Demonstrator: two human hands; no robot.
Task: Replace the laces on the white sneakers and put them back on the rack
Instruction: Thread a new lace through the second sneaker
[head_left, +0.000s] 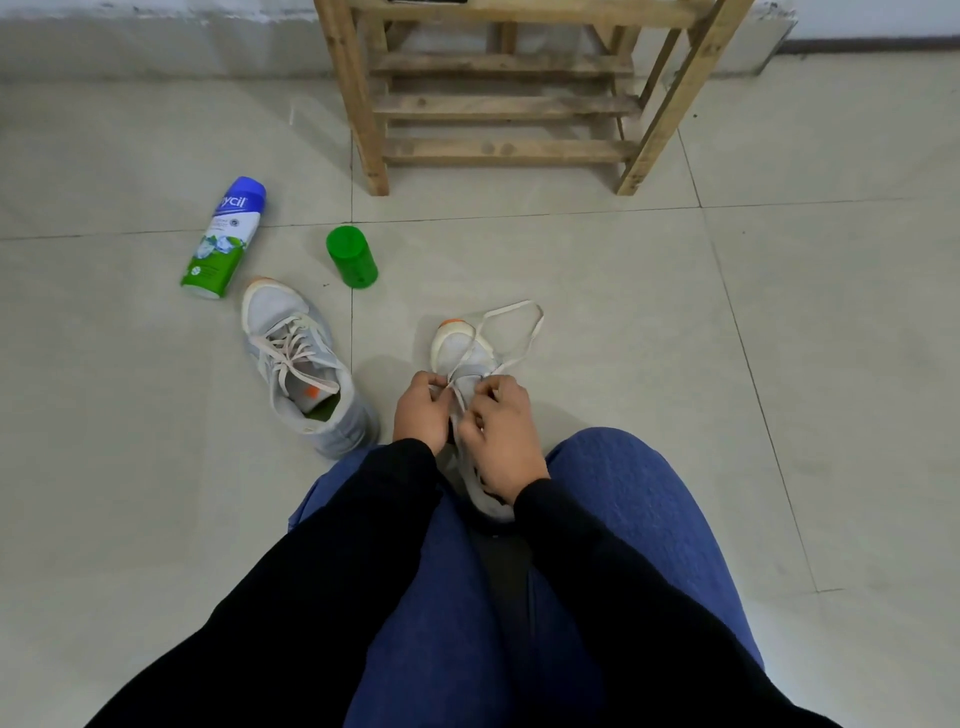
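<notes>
Trousers (613, 519): blue, knees apart.
Left hand (421, 410): fingers curled, pinching lace (511, 307).
Right hand (501, 431): fingers curled, pinching lace.
Near sneaker (457, 348): floor, between knees, toe toward wooden rack (509, 106).
Second sneaker (296, 364): laced, floor, left of hands.

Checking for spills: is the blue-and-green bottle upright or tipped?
Tipped. The bottle lies on its side on the floor, label facing up.

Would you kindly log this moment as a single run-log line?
step: lacing sneaker at knees | left hand: pinches lace | right hand: pinches lace | other sneaker: laced, on floor
</notes>
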